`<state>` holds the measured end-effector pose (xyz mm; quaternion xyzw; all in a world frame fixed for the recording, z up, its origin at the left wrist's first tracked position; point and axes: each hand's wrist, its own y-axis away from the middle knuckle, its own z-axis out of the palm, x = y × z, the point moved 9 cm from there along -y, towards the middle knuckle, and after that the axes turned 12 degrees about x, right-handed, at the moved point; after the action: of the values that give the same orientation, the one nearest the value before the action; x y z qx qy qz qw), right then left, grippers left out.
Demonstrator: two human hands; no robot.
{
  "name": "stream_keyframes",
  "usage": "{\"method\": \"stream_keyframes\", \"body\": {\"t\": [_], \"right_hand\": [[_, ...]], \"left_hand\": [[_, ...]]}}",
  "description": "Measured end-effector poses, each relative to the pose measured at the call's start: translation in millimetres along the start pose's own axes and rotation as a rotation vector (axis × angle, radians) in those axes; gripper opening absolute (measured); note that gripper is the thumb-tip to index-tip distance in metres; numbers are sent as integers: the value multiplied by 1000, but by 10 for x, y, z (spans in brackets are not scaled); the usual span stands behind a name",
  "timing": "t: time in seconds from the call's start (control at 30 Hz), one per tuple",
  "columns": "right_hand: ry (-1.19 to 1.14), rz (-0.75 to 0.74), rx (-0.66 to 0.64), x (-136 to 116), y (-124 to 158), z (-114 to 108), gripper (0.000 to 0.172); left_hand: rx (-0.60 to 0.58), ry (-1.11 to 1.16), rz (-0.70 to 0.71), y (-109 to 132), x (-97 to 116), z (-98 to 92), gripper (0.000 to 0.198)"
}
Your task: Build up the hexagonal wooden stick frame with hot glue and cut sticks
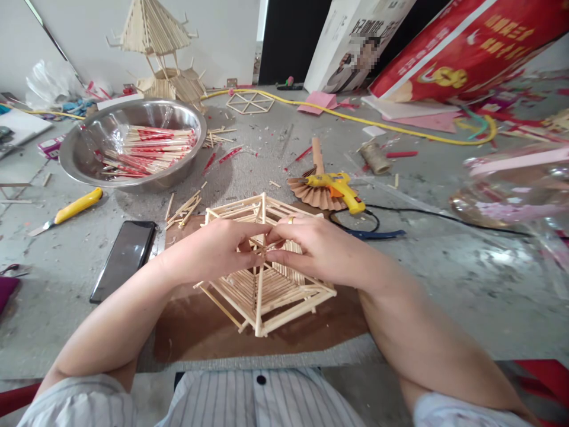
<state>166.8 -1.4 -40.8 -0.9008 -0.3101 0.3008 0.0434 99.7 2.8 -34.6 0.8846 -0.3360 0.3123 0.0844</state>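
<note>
A six-sided frame [259, 302] built of thin wooden sticks lies in front of me, with rows of sticks filling parts of its sides. Over its middle, my left hand [217, 249] is closed, thumb and fingers bent together by the hub; what they grip is hidden. Across from it, my right hand [306, 242], wearing a ring, pinches a short wooden stick [275, 244] that points in at the hub. The fingertips of both hands nearly meet. Under the frame is a brown board [195, 338].
Behind the frame lie a yellow glue gun [338, 188] with a black cord and a paper fan [306, 188]. At left are a steel bowl [71, 157] of wrapped sticks, a yellow utility knife [77, 206], a phone [123, 261] and cut sticks [186, 209]. A stick pagoda [155, 35] stands behind.
</note>
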Motion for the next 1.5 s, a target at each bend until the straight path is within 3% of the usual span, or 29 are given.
{"method": "stream_keyframes", "body": {"t": [0.37,0.73,0.83,0.93,1.03,1.1,1.17,1.27,1.4,1.5], "right_hand": [[54,-101,24,-67,3,-48,22],[104,-87,33,-21,12,-75,26],[116,-78,78,-15,46,-195,24],[105,-4,192,61,120,-462,23],[114,217,392,376,255,-842,23],[180,433,530,732,398,-1065,24],[351,611,571,1110,526,-1169,24],[524,861,444,1748,668,-1055,26],[537,898,335,2347,651,-752,32],[530,880,276,2587,566,-586,40]], "left_hand": [[-18,9,-28,-7,-21,17,35],[15,15,-19,-7,-44,6,43],[8,9,-37,-4,-85,20,47],[5,-6,-69,2,-133,26,49],[3,-11,-100,11,-152,18,49],[-4,-5,-117,19,-145,14,49],[-7,6,-130,24,-135,9,49],[-17,16,-152,33,-141,15,50],[-21,23,-157,40,-153,24,51],[-16,16,-151,39,-153,18,51]]}}
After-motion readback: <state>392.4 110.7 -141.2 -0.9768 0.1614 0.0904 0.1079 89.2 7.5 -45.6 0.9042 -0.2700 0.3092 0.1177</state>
